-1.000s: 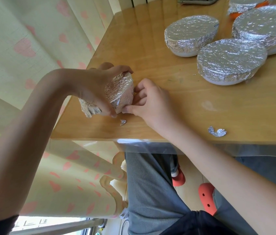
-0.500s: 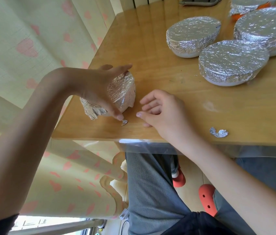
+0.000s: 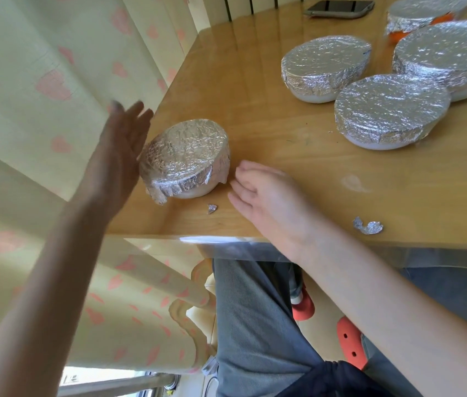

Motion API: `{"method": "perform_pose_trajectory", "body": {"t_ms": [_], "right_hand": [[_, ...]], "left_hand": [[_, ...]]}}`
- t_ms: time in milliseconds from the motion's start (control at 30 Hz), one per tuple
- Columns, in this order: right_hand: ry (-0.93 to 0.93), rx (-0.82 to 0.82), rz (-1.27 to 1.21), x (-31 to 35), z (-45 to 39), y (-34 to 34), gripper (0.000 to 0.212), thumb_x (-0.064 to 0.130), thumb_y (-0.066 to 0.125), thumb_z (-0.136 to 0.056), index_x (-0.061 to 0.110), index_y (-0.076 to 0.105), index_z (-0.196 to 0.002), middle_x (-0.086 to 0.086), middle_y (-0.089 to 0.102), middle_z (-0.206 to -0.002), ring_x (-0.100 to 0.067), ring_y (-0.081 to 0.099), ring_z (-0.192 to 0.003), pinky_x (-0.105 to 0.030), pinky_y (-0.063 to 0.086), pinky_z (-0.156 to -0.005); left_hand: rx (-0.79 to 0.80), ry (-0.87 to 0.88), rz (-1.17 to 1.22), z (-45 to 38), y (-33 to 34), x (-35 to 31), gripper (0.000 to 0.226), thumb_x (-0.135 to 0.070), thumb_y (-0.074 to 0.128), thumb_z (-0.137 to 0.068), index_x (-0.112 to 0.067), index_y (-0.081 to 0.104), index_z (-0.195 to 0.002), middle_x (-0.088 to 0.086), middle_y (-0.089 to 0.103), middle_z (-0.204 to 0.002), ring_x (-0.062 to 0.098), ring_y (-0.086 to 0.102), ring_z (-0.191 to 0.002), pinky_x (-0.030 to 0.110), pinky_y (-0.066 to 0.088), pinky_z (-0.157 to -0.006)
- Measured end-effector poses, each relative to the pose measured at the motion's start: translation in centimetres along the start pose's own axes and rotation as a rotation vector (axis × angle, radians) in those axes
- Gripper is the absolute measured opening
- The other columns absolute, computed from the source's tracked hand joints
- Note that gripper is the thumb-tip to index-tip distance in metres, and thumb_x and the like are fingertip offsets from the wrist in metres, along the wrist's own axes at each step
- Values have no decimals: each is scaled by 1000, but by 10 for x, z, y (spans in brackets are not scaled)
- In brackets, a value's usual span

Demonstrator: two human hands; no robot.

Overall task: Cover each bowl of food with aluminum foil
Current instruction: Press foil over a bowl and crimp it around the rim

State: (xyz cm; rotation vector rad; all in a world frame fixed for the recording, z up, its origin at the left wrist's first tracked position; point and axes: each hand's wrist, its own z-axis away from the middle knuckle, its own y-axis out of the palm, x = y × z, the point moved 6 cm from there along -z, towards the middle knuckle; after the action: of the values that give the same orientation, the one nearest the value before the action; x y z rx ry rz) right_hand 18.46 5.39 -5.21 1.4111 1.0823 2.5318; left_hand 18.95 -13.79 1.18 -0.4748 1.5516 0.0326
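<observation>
Released by both hands, the foil-covered bowl (image 3: 186, 160) now sits flat at the table's (image 3: 298, 179) near-left corner.
Left hand (image 3: 117, 161) hovers beside it, fingers spread; right hand (image 3: 266, 196) rests loosely curled, empty; foil scrap (image 3: 212, 208) between, four covered bowls (image 3: 389, 110) far right.

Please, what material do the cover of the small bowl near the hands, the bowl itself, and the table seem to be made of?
Cover: aluminum foil, shiny silver, finely crinkled, folded down over the rim.
Small bowl: only a smooth white strip shows below the foil; probably glazed ceramic, possibly plastic.
Table: light wood with visible grain and a glossy finish that reflects light; solid wood or veneer cannot be told.
</observation>
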Motion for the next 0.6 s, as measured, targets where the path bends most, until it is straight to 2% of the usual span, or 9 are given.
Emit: {"method": "perform_pose_trajectory", "body": {"t_ms": [67,200,300,333,400,467,500,567,600], "right_hand": [[13,47,-50,0,-2,10,36,15,43,-100,5,42,-135,-9,40,-146,-13,43,-129,-33,30,-114],[-4,120,-1,10,-8,20,50,30,36,-102,11,28,-147,1,35,-151,-11,31,-139,-27,23,-114],[4,104,123,27,-25,14,59,41,31,-101,7,22,-149,-6,31,-153,-16,31,-140,-31,21,-115],[21,107,151,32,-30,12,62,44,29,-101,5,21,-149,-10,30,-153,-19,30,-141,-34,20,-117],[8,65,219,39,-38,6,63,47,29,-100,4,29,-146,-14,30,-153,-24,30,-141,-40,20,-118],[-168,-66,440,44,-37,-7,44,42,36,-99,13,51,-127,-13,45,-143,-26,42,-133,-43,30,-114],[-300,-155,574,45,-30,-12,33,36,41,-98,15,56,-119,-8,57,-131,-21,52,-123,-38,39,-107],[-550,-233,775,40,-6,-12,18,24,54,-92,16,56,-107,1,62,-104,-10,58,-92,-21,44,-80],[-625,-219,865,34,3,-9,18,22,61,-87,14,54,-102,2,59,-95,-9,56,-82,-19,43,-70]], "left_hand": [[-91,-65,189,10,7,10,68,-59,15,-101,-17,42,-146,-2,51,-144,11,49,-132,38,38,-111],[-180,-148,243,16,13,20,74,-60,7,-101,-13,40,-147,-5,58,-135,10,55,-124,36,39,-111],[-161,-71,292,25,27,17,67,-54,3,-103,-16,54,-124,-14,72,-100,-1,65,-100,20,46,-92],[-176,-51,269,27,28,18,65,-52,3,-103,-18,56,-117,-15,73,-99,-3,65,-99,17,45,-89],[-191,10,158,31,21,21,65,-54,9,-103,-15,48,-137,-6,62,-131,2,54,-121,18,39,-99],[-129,60,25,31,7,15,73,-62,26,-94,-17,31,-151,2,41,-151,7,39,-137,22,30,-110],[-70,117,-86,28,2,6,82,-66,39,-87,-20,27,-152,0,34,-155,4,32,-141,20,26,-112],[178,186,-378,16,1,-6,109,-76,66,-65,-33,17,-154,-12,20,-160,-6,16,-144,13,18,-113],[356,192,-545,16,5,-12,121,-77,74,-54,-45,11,-152,-18,10,-162,-9,6,-145,15,13,-115]]}}
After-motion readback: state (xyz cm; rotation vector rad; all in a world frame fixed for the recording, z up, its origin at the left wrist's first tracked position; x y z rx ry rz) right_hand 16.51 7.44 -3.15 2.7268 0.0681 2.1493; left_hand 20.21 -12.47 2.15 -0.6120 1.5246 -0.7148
